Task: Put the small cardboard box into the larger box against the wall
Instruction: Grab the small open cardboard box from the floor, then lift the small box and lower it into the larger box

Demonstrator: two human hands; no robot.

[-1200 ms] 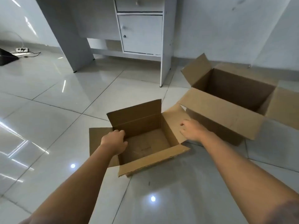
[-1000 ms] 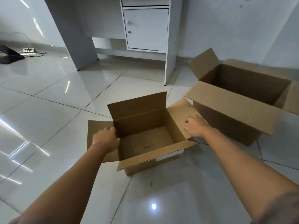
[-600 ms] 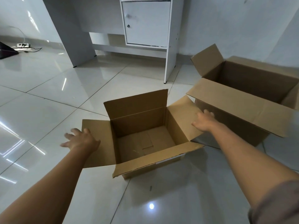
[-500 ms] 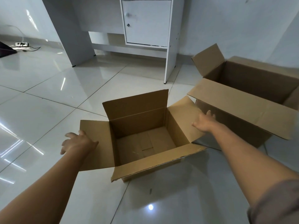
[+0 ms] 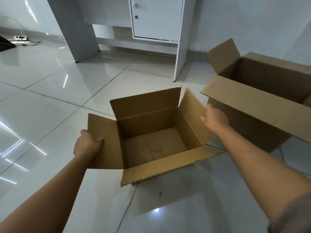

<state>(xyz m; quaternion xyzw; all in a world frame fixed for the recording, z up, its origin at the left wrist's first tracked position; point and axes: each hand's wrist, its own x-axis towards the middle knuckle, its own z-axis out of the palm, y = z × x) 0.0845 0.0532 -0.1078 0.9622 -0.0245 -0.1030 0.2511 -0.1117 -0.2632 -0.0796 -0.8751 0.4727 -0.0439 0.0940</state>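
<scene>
- Two bare hands gripped the small open brown cardboard box point(image 5: 152, 132) on the glossy white tile floor point(image 5: 50, 98).
- Left hand point(image 5: 86, 143) pinched its left flap; right hand point(image 5: 214, 117) clasped its right flap.
- Just right of it sat the larger open brown cardboard box point(image 5: 262, 105).

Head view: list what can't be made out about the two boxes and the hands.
- Large box: right end cut off by the frame edge; floor hidden behind its near wall.
- Left hand: fingers hidden under the small box's left flap.
- Right hand: fingertips hidden behind the right flap.
</scene>
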